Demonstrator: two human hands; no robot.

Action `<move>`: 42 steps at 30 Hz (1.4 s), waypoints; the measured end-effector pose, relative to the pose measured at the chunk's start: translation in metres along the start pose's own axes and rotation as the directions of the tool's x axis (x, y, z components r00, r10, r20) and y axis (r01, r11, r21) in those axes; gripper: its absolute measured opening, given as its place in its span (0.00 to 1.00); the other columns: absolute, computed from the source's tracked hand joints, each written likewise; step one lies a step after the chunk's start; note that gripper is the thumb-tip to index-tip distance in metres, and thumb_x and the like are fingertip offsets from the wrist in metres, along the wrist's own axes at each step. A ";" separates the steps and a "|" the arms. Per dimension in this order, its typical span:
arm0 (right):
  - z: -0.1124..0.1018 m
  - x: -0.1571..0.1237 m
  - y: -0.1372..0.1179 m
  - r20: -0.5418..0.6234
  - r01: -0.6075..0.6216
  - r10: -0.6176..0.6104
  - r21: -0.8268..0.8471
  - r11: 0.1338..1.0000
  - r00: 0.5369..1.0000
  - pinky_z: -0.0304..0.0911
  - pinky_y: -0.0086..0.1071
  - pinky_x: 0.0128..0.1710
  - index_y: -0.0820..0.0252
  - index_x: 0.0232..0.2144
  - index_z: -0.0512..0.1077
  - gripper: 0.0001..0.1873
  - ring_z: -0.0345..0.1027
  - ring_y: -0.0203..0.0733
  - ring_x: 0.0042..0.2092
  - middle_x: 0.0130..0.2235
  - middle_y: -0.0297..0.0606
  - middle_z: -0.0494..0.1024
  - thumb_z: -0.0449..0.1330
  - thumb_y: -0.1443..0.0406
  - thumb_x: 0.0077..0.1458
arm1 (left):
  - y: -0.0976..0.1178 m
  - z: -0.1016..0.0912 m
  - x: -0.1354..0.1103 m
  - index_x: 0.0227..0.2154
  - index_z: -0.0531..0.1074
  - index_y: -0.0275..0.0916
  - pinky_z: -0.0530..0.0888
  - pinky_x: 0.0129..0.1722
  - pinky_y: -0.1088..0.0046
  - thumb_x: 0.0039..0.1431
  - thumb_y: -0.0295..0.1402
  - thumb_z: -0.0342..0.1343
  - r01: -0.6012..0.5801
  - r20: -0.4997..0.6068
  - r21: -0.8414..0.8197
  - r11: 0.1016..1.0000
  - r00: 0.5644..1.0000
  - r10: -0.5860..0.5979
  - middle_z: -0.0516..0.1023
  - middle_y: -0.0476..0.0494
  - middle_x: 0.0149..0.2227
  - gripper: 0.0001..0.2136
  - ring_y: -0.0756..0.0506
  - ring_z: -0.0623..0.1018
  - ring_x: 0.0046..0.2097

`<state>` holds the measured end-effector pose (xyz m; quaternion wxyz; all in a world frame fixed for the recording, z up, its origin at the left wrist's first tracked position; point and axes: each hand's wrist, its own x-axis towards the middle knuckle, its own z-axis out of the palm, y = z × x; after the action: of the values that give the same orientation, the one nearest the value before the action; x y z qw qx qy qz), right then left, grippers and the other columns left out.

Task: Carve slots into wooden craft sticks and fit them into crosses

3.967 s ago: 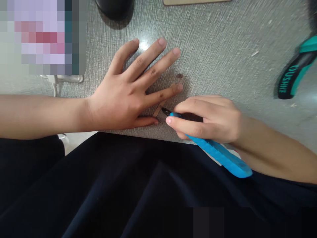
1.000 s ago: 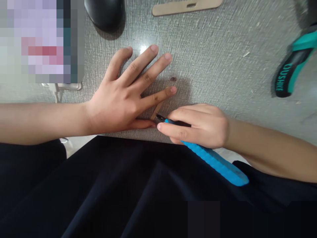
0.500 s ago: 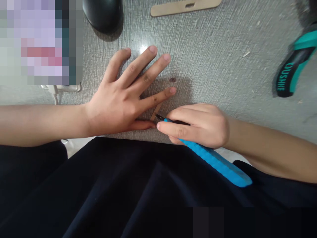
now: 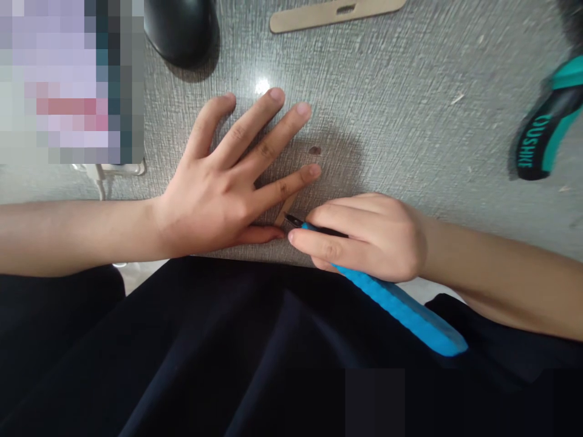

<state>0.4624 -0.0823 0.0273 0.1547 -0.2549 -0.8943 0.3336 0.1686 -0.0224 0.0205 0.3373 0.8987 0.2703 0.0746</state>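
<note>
I saw the left hand (image 4: 214, 194) lying flat on the grey table (image 4: 410, 121), fingers spread wide, its thumb right along the table's near edge. A small wooden strip (image 4: 288, 205) lay pinned under its forefinger, close to that edge, mostly hidden. The right hand (image 4: 368, 237) was curled tight round a blue-handled cutter (image 4: 401, 309), whose dark tip touched the strip just beside the left thumb; the blue handle stuck out past the edge over my dark garment (image 4: 228, 352).

Little room lay on the near side. Beyond the hands, bare table ran open toward the far right. A small dark spot (image 4: 314, 150) sat near the left forefinger's tip. Further off stood a black rounded object (image 4: 180, 30) and a flat wooden piece (image 4: 337, 12), well apart from the fingers. A teal-and-black tool handle (image 4: 544, 133) lay far right, and a white cable (image 4: 98, 176) ran near the left wrist.
</note>
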 end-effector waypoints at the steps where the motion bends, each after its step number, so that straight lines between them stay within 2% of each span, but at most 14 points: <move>1: 0.000 0.000 -0.001 0.006 -0.012 0.012 0.000 1.000 1.000 0.66 0.34 0.37 0.53 0.56 0.82 0.18 0.72 0.38 0.37 0.37 0.32 0.79 0.51 0.65 0.89 | 0.000 0.000 -0.001 0.74 0.77 0.54 0.57 0.78 0.07 0.73 0.67 0.66 -0.012 0.011 0.020 1.000 1.000 0.012 0.75 0.28 0.80 0.36 0.13 0.66 0.85; 4: -0.003 0.001 -0.003 0.033 -0.050 0.049 0.038 0.998 0.998 0.66 0.33 0.37 0.52 0.55 0.83 0.19 0.73 0.38 0.37 0.36 0.32 0.79 0.51 0.64 0.90 | -0.002 0.002 -0.002 0.78 0.73 0.55 0.55 0.78 0.06 0.75 0.68 0.62 -0.035 0.019 0.045 0.998 0.999 0.034 0.72 0.27 0.82 0.37 0.13 0.63 0.87; 8: -0.005 0.002 -0.003 0.054 -0.090 0.083 0.144 0.985 0.995 0.66 0.32 0.36 0.54 0.50 0.83 0.19 0.72 0.35 0.35 0.35 0.31 0.80 0.51 0.64 0.90 | -0.004 0.004 -0.004 0.78 0.73 0.55 0.55 0.79 0.06 0.74 0.70 0.62 -0.027 0.022 0.047 0.999 0.999 0.026 0.69 0.29 0.84 0.39 0.12 0.62 0.87; 11: -0.006 0.001 -0.001 0.085 -0.126 0.112 0.179 0.976 0.990 0.66 0.31 0.36 0.55 0.49 0.82 0.20 0.73 0.35 0.35 0.35 0.32 0.81 0.52 0.62 0.90 | -0.007 0.005 -0.004 0.81 0.69 0.54 0.57 0.78 0.06 0.74 0.70 0.62 -0.061 0.006 0.078 0.995 0.998 0.061 0.66 0.26 0.86 0.42 0.10 0.60 0.87; 13: -0.006 0.000 0.002 0.093 -0.116 0.101 0.181 0.977 0.991 0.66 0.31 0.37 0.56 0.50 0.82 0.18 0.73 0.35 0.36 0.36 0.32 0.81 0.53 0.62 0.90 | -0.007 0.005 -0.004 0.82 0.68 0.55 0.57 0.78 0.06 0.73 0.70 0.63 -0.066 -0.002 0.078 0.995 0.998 0.066 0.66 0.26 0.86 0.43 0.10 0.60 0.87; 17: -0.004 -0.001 0.004 0.081 -0.066 0.051 0.197 0.978 0.995 0.64 0.31 0.36 0.53 0.53 0.82 0.17 0.71 0.35 0.35 0.36 0.31 0.79 0.52 0.65 0.89 | -0.006 0.004 -0.003 0.77 0.74 0.57 0.56 0.80 0.08 0.71 0.70 0.65 -0.010 0.019 0.026 1.000 1.000 0.009 0.71 0.30 0.84 0.40 0.13 0.61 0.88; 22: -0.001 0.003 -0.002 0.121 -0.237 0.210 0.278 0.931 0.970 0.64 0.32 0.34 0.54 0.39 0.80 0.22 0.69 0.34 0.31 0.31 0.29 0.76 0.55 0.61 0.88 | -0.002 0.001 -0.001 0.75 0.76 0.58 0.61 0.79 0.11 0.70 0.70 0.66 0.004 0.015 0.027 1.000 1.000 -0.005 0.72 0.30 0.83 0.38 0.14 0.62 0.88; 28: 0.000 0.003 -0.005 0.122 -0.285 0.259 0.305 0.909 0.958 0.66 0.32 0.36 0.55 0.33 0.77 0.25 0.71 0.34 0.31 0.30 0.29 0.77 0.58 0.59 0.87 | -0.002 0.001 0.000 0.74 0.78 0.57 0.67 0.76 0.13 0.70 0.68 0.67 0.022 0.012 -0.050 0.998 1.000 -0.021 0.73 0.29 0.82 0.36 0.13 0.66 0.86; 35: 0.000 0.004 -0.006 0.111 -0.299 0.277 0.322 0.898 0.954 0.67 0.31 0.38 0.56 0.33 0.77 0.24 0.72 0.35 0.32 0.31 0.29 0.77 0.58 0.60 0.87 | -0.002 0.002 -0.002 0.75 0.76 0.57 0.54 0.80 0.09 0.70 0.71 0.65 0.001 0.005 0.013 1.000 1.000 -0.001 0.72 0.30 0.83 0.39 0.13 0.56 0.89; 39: 0.001 0.001 -0.002 0.107 -0.266 0.244 0.337 0.903 0.964 0.66 0.31 0.37 0.57 0.40 0.81 0.27 0.71 0.34 0.32 0.32 0.31 0.78 0.51 0.54 0.91 | -0.004 0.005 -0.005 0.81 0.69 0.54 0.56 0.79 0.08 0.73 0.68 0.65 -0.066 -0.013 0.087 0.994 0.998 0.067 0.69 0.25 0.84 0.42 0.12 0.58 0.89; 42: 0.000 0.000 0.000 0.104 -0.215 0.192 0.306 0.927 0.976 0.64 0.32 0.35 0.57 0.45 0.83 0.27 0.70 0.36 0.32 0.33 0.33 0.78 0.49 0.55 0.91 | -0.004 0.005 -0.006 0.83 0.67 0.49 0.60 0.78 0.08 0.73 0.67 0.65 -0.105 -0.024 0.150 0.983 0.994 0.109 0.64 0.21 0.86 0.45 0.10 0.60 0.87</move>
<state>0.4621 -0.0823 0.0269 0.1256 -0.3061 -0.8032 0.4954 0.1631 -0.0261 0.0143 0.2606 0.9332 0.2317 0.0866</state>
